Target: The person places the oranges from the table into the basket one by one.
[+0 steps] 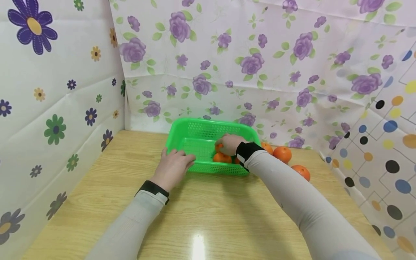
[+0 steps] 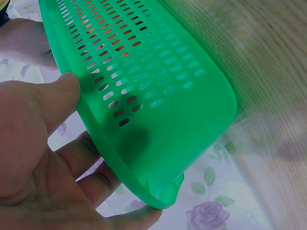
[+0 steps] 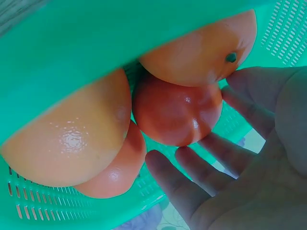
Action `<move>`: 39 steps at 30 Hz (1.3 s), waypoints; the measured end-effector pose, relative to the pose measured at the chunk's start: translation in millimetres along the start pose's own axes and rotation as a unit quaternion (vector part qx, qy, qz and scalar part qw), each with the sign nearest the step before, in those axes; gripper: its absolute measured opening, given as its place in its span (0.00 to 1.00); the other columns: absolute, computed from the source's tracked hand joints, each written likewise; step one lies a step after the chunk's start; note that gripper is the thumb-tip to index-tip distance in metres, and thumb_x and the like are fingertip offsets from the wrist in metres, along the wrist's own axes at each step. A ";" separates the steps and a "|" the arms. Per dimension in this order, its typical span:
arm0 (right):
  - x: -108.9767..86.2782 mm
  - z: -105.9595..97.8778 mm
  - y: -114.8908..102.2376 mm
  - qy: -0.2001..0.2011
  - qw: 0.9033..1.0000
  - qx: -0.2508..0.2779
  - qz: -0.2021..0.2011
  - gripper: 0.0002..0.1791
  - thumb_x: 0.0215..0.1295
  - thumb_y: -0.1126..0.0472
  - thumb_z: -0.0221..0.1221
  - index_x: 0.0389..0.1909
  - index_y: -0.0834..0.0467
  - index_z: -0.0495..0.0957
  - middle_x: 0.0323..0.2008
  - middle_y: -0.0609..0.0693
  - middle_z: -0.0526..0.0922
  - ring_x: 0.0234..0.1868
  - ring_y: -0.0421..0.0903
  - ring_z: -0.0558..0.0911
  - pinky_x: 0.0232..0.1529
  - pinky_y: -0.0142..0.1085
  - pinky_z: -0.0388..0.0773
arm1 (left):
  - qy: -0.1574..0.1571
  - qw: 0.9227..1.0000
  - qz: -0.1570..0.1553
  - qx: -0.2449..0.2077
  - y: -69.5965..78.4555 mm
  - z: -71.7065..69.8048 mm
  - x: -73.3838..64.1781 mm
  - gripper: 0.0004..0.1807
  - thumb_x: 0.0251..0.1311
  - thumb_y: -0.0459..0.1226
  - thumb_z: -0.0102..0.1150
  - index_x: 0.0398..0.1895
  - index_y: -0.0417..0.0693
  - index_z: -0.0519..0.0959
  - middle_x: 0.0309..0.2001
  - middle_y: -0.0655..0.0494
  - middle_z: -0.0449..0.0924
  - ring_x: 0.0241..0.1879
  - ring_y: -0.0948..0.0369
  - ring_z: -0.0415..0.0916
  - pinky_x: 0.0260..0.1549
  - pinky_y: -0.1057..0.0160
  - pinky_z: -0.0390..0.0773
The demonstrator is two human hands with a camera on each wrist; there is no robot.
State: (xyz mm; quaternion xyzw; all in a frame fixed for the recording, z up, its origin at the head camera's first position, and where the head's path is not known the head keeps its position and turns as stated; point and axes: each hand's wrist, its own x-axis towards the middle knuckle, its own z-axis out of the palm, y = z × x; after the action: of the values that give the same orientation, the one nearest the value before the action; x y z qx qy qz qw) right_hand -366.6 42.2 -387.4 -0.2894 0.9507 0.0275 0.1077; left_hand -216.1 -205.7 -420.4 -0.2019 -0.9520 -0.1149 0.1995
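Note:
A green plastic basket (image 1: 208,167) with perforated walls stands against the back cloth. My left hand (image 1: 173,167) grips its front left corner, the thumb on the rim and the fingers on the rim's other side. My right hand (image 1: 230,143) reaches inside the basket's right half. Its spread fingers (image 3: 218,148) touch a reddish orange (image 3: 177,112), while the thumb lies against another orange (image 3: 206,50) with a green stem end. Two more oranges are bunched beside them, a large one (image 3: 72,139) partly covering a smaller one (image 3: 115,175). The near wall hides part of the fruit.
Several oranges lie on the wooden table (image 1: 201,206) right of the basket, one (image 1: 282,154) near the back cloth and another (image 1: 301,172) partly behind my right sleeve. Patterned cloth (image 1: 208,57) hangs behind and along both sides.

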 end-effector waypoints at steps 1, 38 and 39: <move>-0.5 -0.1 0.5 0.002 1.000 -0.002 0.000 0.22 0.88 0.61 0.50 0.73 0.49 0.82 0.69 0.59 0.81 0.65 0.60 0.82 0.59 0.51 0.82 | 0.000 1.000 0.000 -0.001 0.4 -0.3 0.2 0.10 0.78 0.43 0.68 0.55 0.56 0.90 0.48 0.50 0.90 0.51 0.43 0.85 0.70 0.20 0.65; -126.9 3.7 14.8 0.243 0.966 0.083 0.002 0.24 0.81 0.59 0.66 0.73 0.59 0.80 0.71 0.61 0.80 0.73 0.63 0.77 0.71 0.59 0.78 | -0.003 1.000 0.008 -0.003 2.1 0.9 0.3 0.10 0.78 0.42 0.68 0.56 0.53 0.89 0.47 0.50 0.90 0.51 0.41 0.84 0.69 0.18 0.65; -131.8 6.0 15.2 0.248 0.965 0.088 0.006 0.24 0.81 0.59 0.66 0.73 0.59 0.80 0.72 0.61 0.79 0.74 0.63 0.76 0.71 0.59 0.78 | -0.004 1.000 0.008 -0.002 1.8 1.0 0.2 0.10 0.78 0.42 0.68 0.57 0.53 0.89 0.47 0.50 0.90 0.52 0.41 0.84 0.69 0.18 0.65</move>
State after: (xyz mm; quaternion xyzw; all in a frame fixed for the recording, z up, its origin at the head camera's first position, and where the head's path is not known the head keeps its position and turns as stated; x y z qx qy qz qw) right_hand -267.3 127.3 -364.3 -0.2709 0.9481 -0.1280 -0.1066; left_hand -215.8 -203.7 -420.9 -0.2107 -0.9508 -0.1148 0.1962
